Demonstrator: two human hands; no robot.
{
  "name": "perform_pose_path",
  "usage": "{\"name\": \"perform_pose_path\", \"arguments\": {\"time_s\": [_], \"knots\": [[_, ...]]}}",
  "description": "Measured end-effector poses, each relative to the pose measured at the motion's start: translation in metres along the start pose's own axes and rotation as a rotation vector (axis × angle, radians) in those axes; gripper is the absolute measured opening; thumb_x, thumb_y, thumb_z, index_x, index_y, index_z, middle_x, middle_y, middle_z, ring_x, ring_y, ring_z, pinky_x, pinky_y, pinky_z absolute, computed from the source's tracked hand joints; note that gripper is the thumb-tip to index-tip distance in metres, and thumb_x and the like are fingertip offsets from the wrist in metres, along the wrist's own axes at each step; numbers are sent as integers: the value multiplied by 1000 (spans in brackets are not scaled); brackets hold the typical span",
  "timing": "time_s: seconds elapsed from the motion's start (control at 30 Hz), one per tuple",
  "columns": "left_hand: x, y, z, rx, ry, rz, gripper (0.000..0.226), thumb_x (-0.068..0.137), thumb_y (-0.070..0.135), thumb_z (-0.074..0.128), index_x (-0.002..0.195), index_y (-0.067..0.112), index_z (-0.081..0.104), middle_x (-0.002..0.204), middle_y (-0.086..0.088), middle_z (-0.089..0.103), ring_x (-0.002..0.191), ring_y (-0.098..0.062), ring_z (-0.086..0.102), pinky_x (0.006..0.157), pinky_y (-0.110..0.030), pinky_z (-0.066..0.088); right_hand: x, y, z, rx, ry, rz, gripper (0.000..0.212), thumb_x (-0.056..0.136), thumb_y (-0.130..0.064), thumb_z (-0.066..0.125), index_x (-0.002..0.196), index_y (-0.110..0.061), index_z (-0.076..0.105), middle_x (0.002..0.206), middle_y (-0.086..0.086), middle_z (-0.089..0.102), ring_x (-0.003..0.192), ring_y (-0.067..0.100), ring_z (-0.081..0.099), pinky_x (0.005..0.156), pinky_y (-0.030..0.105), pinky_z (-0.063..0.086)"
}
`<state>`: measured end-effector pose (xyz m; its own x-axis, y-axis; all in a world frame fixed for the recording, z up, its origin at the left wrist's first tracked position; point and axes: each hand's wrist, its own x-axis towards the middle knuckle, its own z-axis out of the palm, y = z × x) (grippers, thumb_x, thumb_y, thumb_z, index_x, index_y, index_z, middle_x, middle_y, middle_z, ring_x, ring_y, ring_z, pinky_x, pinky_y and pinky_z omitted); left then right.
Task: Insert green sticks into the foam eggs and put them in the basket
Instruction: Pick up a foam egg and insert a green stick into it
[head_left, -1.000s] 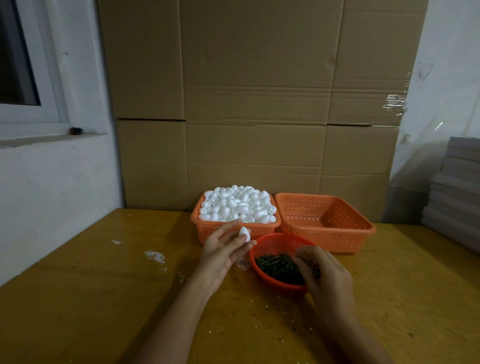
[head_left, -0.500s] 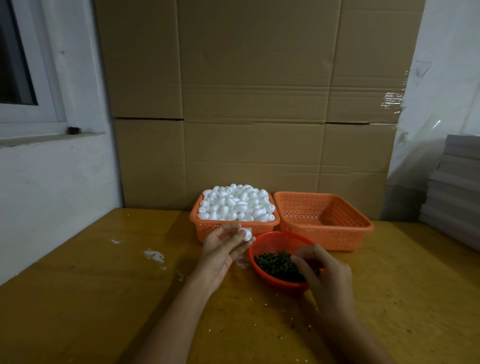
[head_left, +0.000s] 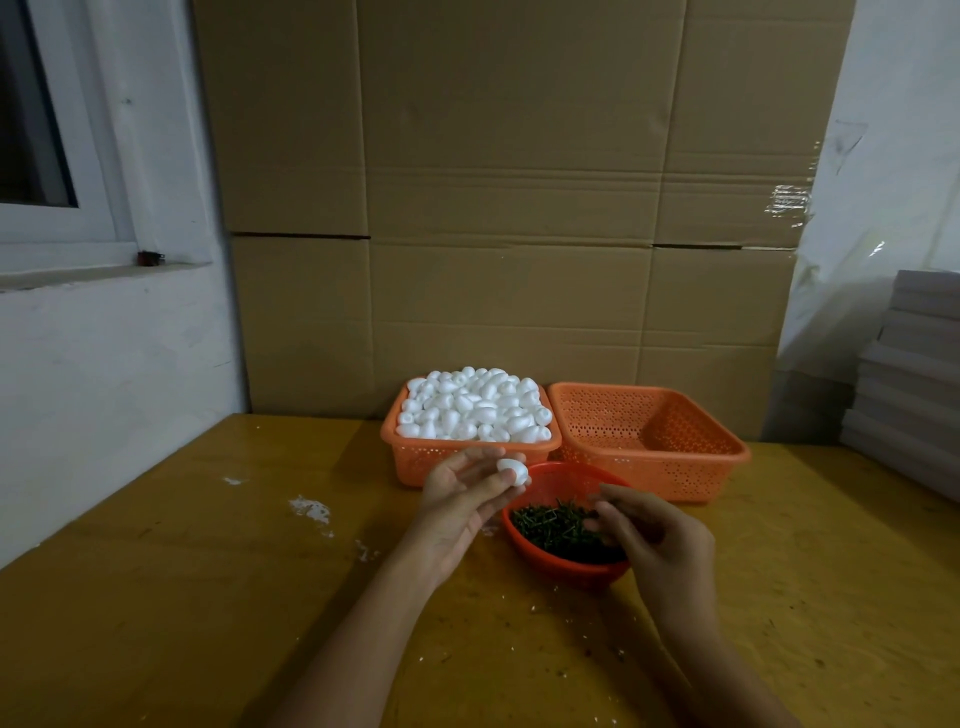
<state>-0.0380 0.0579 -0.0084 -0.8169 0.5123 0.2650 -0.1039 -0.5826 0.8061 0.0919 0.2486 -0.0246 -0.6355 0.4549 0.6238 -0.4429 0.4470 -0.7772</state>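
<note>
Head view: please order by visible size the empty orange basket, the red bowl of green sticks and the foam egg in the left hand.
1. empty orange basket
2. red bowl, smaller although nearer the camera
3. foam egg held by the left hand

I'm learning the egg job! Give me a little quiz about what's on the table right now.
1. True or false: the left hand holds one foam egg at its fingertips.
2. Where are the green sticks? A) in the round red bowl B) on the windowsill C) scattered inside a cardboard box
3. Fill the gap: the empty basket stands to the ____ of the basket heaped with eggs.

Key: 1 true; 2 A; 3 right.
</note>
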Motion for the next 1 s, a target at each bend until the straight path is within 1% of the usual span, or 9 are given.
{"name": "perform_pose_path", "arguments": {"time_s": [0.1,0.2,0.37,0.6,0.7,0.77,0.87,0.97,1.0], "knots": [[-1,0,1,4,-17,-4,53,68,11,97,115,3,73,127,-25,71,113,-37,73,84,-31,63,0,-4,-1,111,-2,59,13,85,-17,77,97,-19,76,88,-1,81,79,19,80,69,23,62],[-2,0,3,1,-18,-11,51,65,12,99,109,4,76,127,-26,71,112,-37,73,84,-31,63,0,-6,-1,138,-19,97,13,83,-23,78,92,-15,75,83,5,80,79,22,79,69,26,63],[-2,-1,5,7,-10,-22,61,59,14,103,111,1,74,126,-26,71,110,-37,74,82,-31,63,2,-6,-4,234,-23,132,12,84,-18,79,90,-8,76,83,12,79,79,29,78,67,26,63],[-3,-1,6,11,-1,-33,61,55,16,105,108,2,77,126,-26,71,109,-37,74,82,-31,64,6,-11,-7,230,-69,137,13,84,-9,78,96,-4,75,86,12,79,83,27,78,71,23,61],[-3,0,7,4,4,-34,60,56,14,104,108,2,77,126,-27,71,109,-38,74,82,-31,64,3,-12,-7,114,-97,114,11,84,-10,80,93,-10,74,83,9,79,81,24,77,74,31,64],[-4,1,7,-10,5,-34,56,59,13,103,107,2,77,127,-28,70,109,-38,74,82,-32,64,0,-12,-5,0,-103,91,12,86,-12,80,90,-20,73,84,3,79,80,18,77,74,38,64],[-5,3,8,-32,-14,-33,36,74,5,92,107,3,79,128,-29,69,108,-38,74,83,-32,64,-2,-13,-3,-134,-115,17,26,89,-16,79,91,-41,70,87,-12,78,81,7,76,72,32,62],[-5,3,7,-51,-27,-35,26,84,0,80,110,1,77,129,-29,69,110,-38,74,84,-32,63,-4,-15,-1,-235,-145,-46,30,95,-20,73,111,-45,68,92,-25,77,88,-5,73,78,25,60],[-5,3,7,-57,-28,-37,26,84,0,79,110,1,77,129,-29,69,110,-38,74,84,-32,63,-3,-15,-1,-270,-154,-60,30,97,-20,70,113,-46,67,95,-26,76,91,-5,72,80,24,59]]}}
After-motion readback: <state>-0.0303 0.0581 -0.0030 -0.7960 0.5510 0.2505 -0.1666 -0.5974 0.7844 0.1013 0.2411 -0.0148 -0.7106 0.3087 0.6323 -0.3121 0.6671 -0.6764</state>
